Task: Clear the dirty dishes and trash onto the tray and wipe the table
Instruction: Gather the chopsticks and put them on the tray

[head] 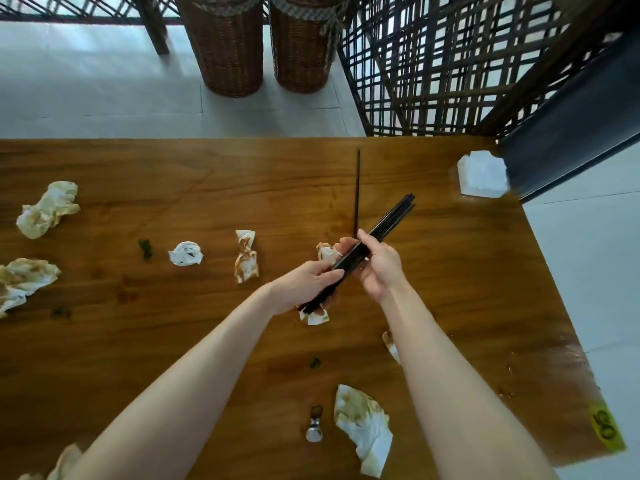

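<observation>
chopsticks bundled and slanted above tabletop, clasped low by left grip, pinched mid-length by right grip. liable to fan out and clatter down with any slackening, tips uneven. single stick jutting apart beyond, easily missed. stained napkins strewn around, one directly below the bundle, spoon nearer the body; no tray in view.

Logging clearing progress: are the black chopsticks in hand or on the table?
In hand: left hand and right hand grip the chopstick bundle. One separate chopstick extends beyond them; whether it is held, cannot tell.
</observation>
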